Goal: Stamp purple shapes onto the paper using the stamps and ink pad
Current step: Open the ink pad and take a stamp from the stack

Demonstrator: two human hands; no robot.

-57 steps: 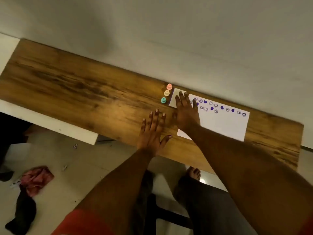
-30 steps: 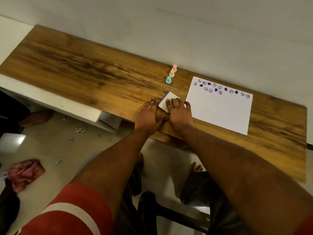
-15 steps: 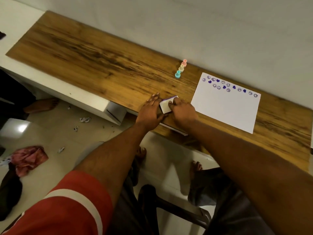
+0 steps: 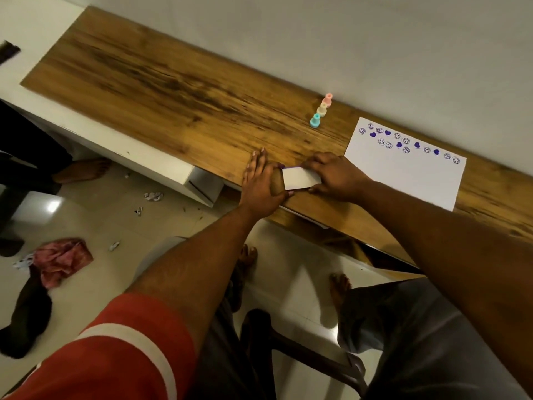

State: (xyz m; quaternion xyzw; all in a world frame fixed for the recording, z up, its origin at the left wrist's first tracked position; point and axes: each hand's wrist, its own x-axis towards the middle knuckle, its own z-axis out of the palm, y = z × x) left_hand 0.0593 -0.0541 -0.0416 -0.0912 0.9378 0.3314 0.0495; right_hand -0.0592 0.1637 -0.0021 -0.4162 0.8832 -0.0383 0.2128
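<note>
A small white ink pad case point(image 4: 300, 178) with a thin purple edge lies near the front edge of the wooden table point(image 4: 173, 90). My left hand point(image 4: 259, 183) rests flat on the table, fingers straight, its thumb against the case's left side. My right hand point(image 4: 336, 176) grips the case's right side with curled fingers. To the right lies the white paper point(image 4: 403, 180), with purple hearts and smiley faces stamped along its far edge. Three stamps stand in a row near the wall: teal point(image 4: 315, 120), cream point(image 4: 322, 109) and pink point(image 4: 328, 99).
A white cabinet point(image 4: 161, 166) juts out below the table's left part. A dark chair frame point(image 4: 302, 350) and my bare feet are under the table. A pink cloth point(image 4: 62, 259) and paper scraps lie on the tiled floor, where another person's foot point(image 4: 83, 170) shows at the left.
My hands left the paper and the table's middle and came together on the ink pad at the front edge. The case has tipped from raised on its edge to nearly flat.
</note>
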